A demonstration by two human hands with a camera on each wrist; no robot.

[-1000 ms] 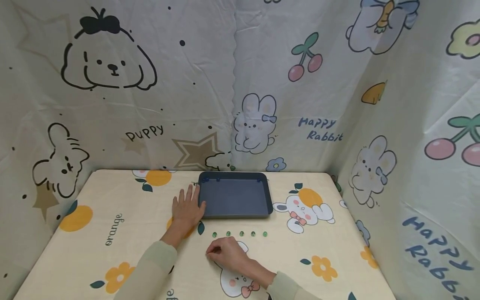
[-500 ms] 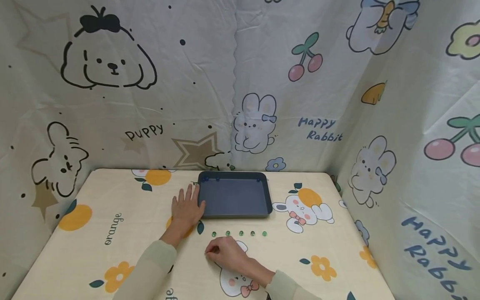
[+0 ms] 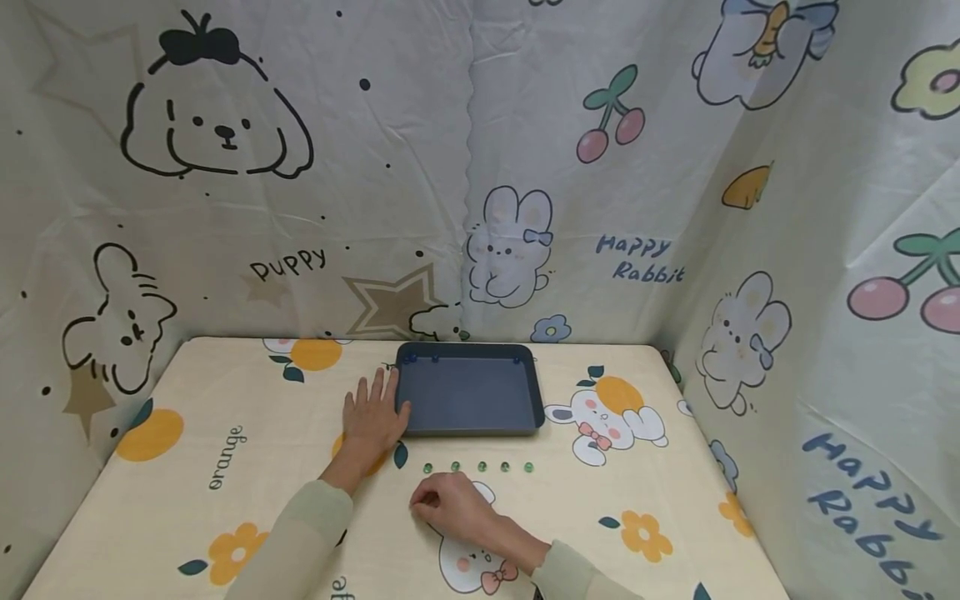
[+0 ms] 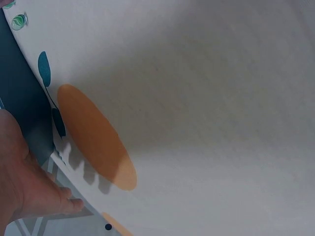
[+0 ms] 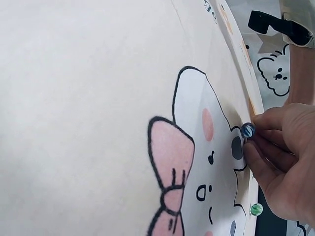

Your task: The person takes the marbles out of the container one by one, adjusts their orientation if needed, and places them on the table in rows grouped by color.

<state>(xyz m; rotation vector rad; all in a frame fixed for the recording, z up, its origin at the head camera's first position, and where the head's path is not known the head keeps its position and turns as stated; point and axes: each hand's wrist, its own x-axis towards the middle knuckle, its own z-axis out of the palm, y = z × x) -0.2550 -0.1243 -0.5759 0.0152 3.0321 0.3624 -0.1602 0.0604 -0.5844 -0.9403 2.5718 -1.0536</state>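
My right hand (image 3: 453, 507) pinches a blue swirled marble (image 5: 248, 130) between thumb and forefinger, low over the printed rabbit on the cloth; in the head view the fingers hide it. In front of that hand, several green marbles (image 3: 482, 467) lie in a spaced row. Beyond the row sits a dark blue-grey rectangular tray (image 3: 471, 433), with small blue marbles (image 3: 436, 359) along its back wall. My left hand (image 3: 375, 421), fingers extended, touches the tray's left side; the left wrist view has the hand (image 4: 29, 184) beside the tray.
A cream patterned cloth (image 3: 285, 433) covers the table, its oranges, flowers and rabbits all printed. Hanging printed sheets (image 3: 375, 208) stand behind the table and along its right side. The tray stands near the table's back edge.
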